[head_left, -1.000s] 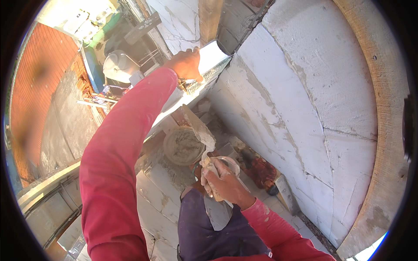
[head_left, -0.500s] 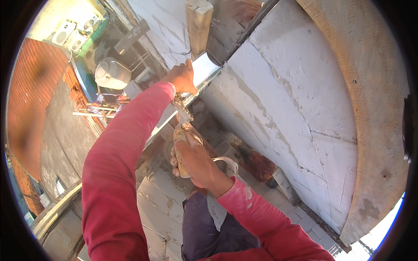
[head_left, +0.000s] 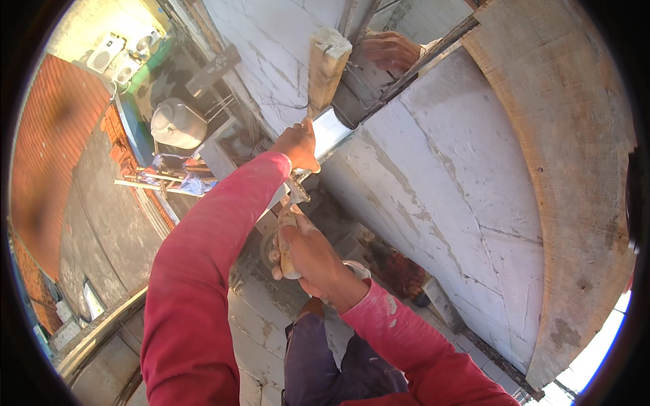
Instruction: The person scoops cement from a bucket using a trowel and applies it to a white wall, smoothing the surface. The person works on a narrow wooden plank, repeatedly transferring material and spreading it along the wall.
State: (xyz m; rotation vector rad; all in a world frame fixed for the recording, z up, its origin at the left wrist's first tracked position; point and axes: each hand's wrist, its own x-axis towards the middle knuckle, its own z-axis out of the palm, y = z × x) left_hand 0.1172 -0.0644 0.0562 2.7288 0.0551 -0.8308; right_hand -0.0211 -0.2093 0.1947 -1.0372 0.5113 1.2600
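My right hand (head_left: 311, 260) is wrapped around the pale wooden handle of a trowel (head_left: 289, 254). The trowel's blade, crusted with grey mortar, points up toward my left hand (head_left: 298, 145), which is stretched far forward. There my left fingers curl over the edge of a shiny metal channel (head_left: 329, 132) lying along the wall top; the palm side is hidden. Just beyond, a rough wooden post (head_left: 328, 68) stands at the channel's far end. Part of the trowel blade sits in shade below my left wrist.
To the right rises a pale block wall (head_left: 433, 183) with mortar-smeared joints, bordered by a curved wooden board (head_left: 582, 169). Another person's hand (head_left: 391, 51) rests past the post. At left, far below, are a white tank (head_left: 178, 124) and a rust-red roof (head_left: 57, 169).
The view has shifted slightly, so the post and both hands appear a little further right. The other person's hand shows more fully. Both my grips look the same.
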